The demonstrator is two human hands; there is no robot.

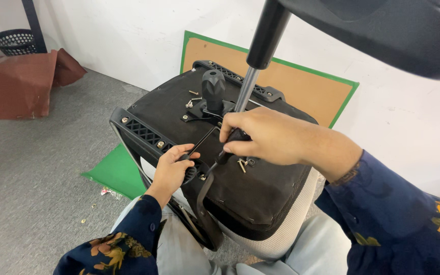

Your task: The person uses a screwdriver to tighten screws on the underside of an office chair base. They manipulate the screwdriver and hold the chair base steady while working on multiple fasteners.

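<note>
Resting upside down across the person's lap, a black office chair seat [240, 173] fills the middle of the view, its fabric underside facing up and a pale mesh edge showing at 5 o'clock. Behind it, at 12 to 2 o'clock, a brown board with a green border [301, 86] leans against the white wall. A green sheet [115, 170] lies on the grey floor at 8 o'clock of the seat, and a rust-coloured cloth bundle [19, 84] sits far off at 10 o'clock with a black perforated basket [15, 40] just beyond it. From the seat's centre a gas lift cylinder [258, 53] rises toward 1 o'clock, black above and silver below, meeting a dark part at the top edge of the picture. A black knob [213, 86] stands on the seat just at 9 o'clock of the cylinder's foot. The right hand [263, 137] has its grip closed around a black handle at the base of the cylinder, fingers wrapped over it. The left hand [171, 170] sits at 8 o'clock of the right one, its grip closed on a thin black lever [202, 142] near the seat's rim. Loose screws [243, 164] lie on the fabric just under the right hand, with more small ones near the knob
</note>
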